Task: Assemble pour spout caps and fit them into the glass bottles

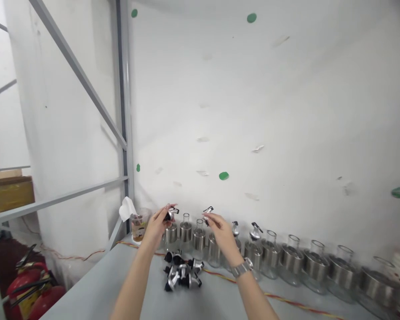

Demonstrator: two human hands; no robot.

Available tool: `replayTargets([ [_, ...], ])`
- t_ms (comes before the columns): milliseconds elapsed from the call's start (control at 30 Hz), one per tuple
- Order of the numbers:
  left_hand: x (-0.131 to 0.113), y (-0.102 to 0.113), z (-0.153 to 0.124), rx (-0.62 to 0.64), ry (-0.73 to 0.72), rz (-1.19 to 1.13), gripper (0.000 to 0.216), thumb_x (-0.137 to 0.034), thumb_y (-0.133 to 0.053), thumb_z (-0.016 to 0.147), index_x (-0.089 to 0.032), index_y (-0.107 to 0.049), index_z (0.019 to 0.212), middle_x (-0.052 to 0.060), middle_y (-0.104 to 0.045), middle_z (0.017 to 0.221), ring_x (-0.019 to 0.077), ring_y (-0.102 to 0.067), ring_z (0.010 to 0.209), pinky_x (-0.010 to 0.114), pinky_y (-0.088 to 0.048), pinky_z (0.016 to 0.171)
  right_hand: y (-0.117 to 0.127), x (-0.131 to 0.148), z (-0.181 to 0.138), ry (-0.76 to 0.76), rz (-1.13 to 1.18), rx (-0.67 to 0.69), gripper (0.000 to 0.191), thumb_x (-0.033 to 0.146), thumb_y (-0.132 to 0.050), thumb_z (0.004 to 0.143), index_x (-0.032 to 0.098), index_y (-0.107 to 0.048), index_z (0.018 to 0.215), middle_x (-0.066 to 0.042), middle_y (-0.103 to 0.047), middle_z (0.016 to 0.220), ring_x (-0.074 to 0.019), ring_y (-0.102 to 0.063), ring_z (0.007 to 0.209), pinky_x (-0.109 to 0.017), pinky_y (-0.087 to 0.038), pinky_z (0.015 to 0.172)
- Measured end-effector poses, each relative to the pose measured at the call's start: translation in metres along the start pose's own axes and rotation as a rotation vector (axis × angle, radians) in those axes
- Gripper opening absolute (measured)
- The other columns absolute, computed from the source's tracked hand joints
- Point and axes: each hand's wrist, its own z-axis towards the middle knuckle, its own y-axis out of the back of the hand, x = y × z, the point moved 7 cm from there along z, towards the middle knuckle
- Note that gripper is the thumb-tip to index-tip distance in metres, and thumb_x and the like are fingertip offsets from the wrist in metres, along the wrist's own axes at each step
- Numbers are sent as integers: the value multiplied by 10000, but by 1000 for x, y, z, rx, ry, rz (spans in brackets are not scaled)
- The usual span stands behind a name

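Note:
My left hand (pixel 160 218) is closed on a silver-and-black bottle pourer (pixel 172 213), held above the left end of a row of glass bottles. A second bottle pourer (pixel 208 210) is pinched in my right hand (pixel 217 222), just over the bottles near the middle; whether it touches a bottle neck I cannot tell. The bottles (pixel 199 239) have steel sleeves and clear necks. Between my forearms, several loose pourers (pixel 183 272) lie piled on the grey table (pixel 120 284). Two bottles right of my right hand carry pourers (pixel 256 231).
More uncapped bottles (pixel 316 266) run along the wall to the right. A twisted red-and-yellow cord (pixel 293 303) crosses the table. A cup with white tissue (pixel 138 227) stands at the left corner, beside a grey metal frame (pixel 128 133). Red fire extinguishers (pixel 30 289) are lower left.

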Motion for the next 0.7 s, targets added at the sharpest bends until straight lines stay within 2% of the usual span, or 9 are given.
replayTargets([
  [100,8,10,21,-68,-52,-69,457,-433,-576,722,-180,-578,1103,82,-639,962,121,-599,712,195,-440,602,-21,-5,9,22,26,-4,315,358,-438,813,195,-641,991,-98,-623,1051,-214,-539,1006,-393,-397,913],
  [233,25,27,33,-170,-42,-136,475,-394,-652,671,-195,-582,1097,84,-653,969,148,-628,772,176,-437,588,-37,-17,7,-23,-8,-35,354,334,-400,828,218,-576,1112,-89,-524,1200,-214,-447,1137,-396,-331,986],
  [367,33,34,34,-200,-13,-54,504,-440,-606,704,-248,-526,1163,46,-660,924,114,-630,664,136,-387,467,-43,-28,5,-41,-104,-9,407,285,-333,849,236,-456,1234,-62,-367,1339,-199,-299,1250,-394,-234,1045],
  [500,27,35,35,-209,-112,119,466,-468,-572,717,-209,-585,1104,12,-642,735,95,-602,549,129,-325,379,-49,-43,4,-49,-210,75,448,187,-302,832,254,-412,1262,-36,-349,1344,-172,-294,1252,-379,-206,1060],
  [567,28,36,36,-228,-122,154,446,-465,-580,709,-185,-620,1054,14,-633,726,104,-606,550,142,-363,399,-51,-50,2,-55,-284,95,486,148,-300,814,252,-378,1283,-36,-331,1353,-170,-294,1252,-375,-213,1060],
  [700,39,43,40,-267,-86,-2,485,-455,-604,688,-188,-589,1093,25,-639,806,115,-619,591,175,-441,487,-51,-53,0,-46,-408,103,521,138,-300,807,261,-319,1313,-33,-305,1367,-176,-270,1263,-374,-229,1054],
])
